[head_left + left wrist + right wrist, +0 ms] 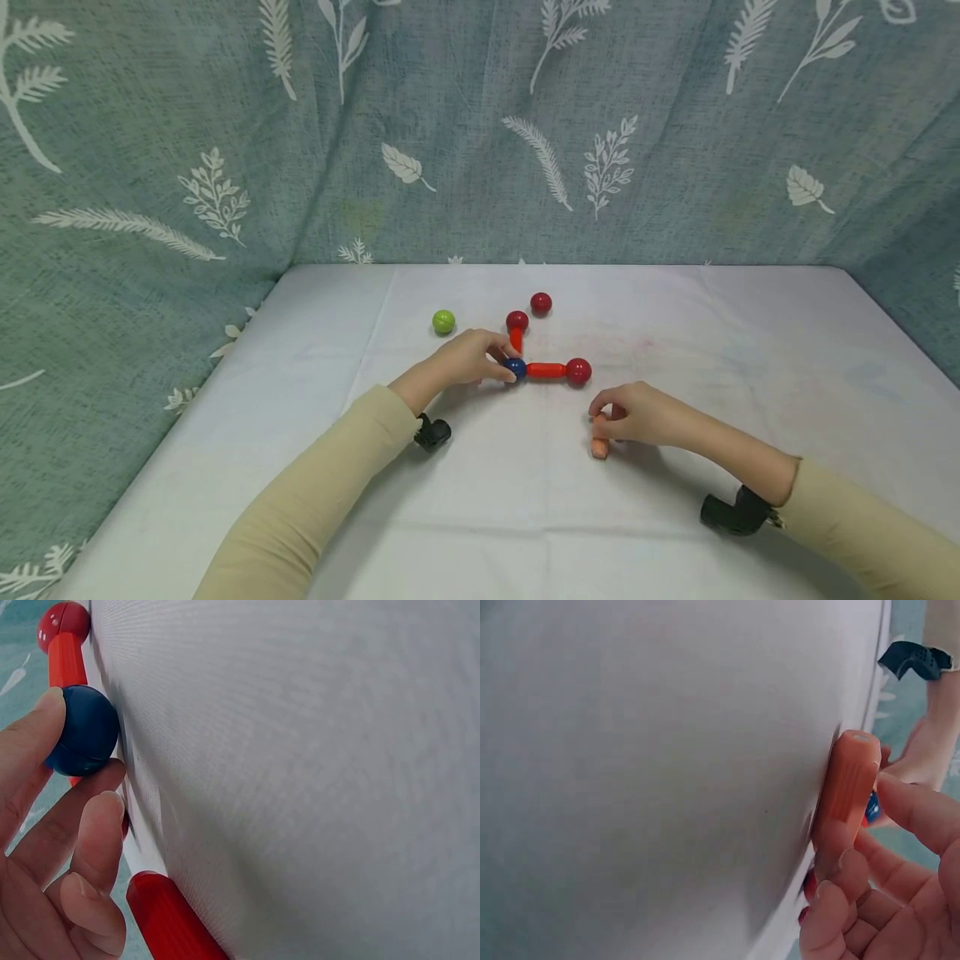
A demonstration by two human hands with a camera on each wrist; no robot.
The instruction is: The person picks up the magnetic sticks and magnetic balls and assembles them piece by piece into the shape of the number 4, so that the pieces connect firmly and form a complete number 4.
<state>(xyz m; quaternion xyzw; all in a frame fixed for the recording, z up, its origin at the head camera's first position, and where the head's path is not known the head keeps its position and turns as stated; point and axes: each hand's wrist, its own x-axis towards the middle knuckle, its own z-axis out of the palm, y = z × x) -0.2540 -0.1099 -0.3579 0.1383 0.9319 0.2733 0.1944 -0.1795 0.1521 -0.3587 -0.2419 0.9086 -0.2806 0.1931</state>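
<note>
My left hand (471, 357) pinches a blue ball (88, 731) between thumb and fingers. A red rod (546, 370) runs right from that ball to a red ball (578, 372). Another red rod (516, 340) points away toward a second red ball (517, 322). My right hand (643, 414) holds an orange rod (851, 780) by its sides, close to the white cloth. In the left wrist view one more red rod (176, 919) lies on the cloth beside the fingers; the left hand mostly hides it from the head view.
A lime green ball (443, 322) sits beyond the left hand. Behind the joined pieces is a loose red ball (541, 303). White cloth (465, 533) covers the table, and a leaf-patterned green curtain (465, 167) hangs at the back and left.
</note>
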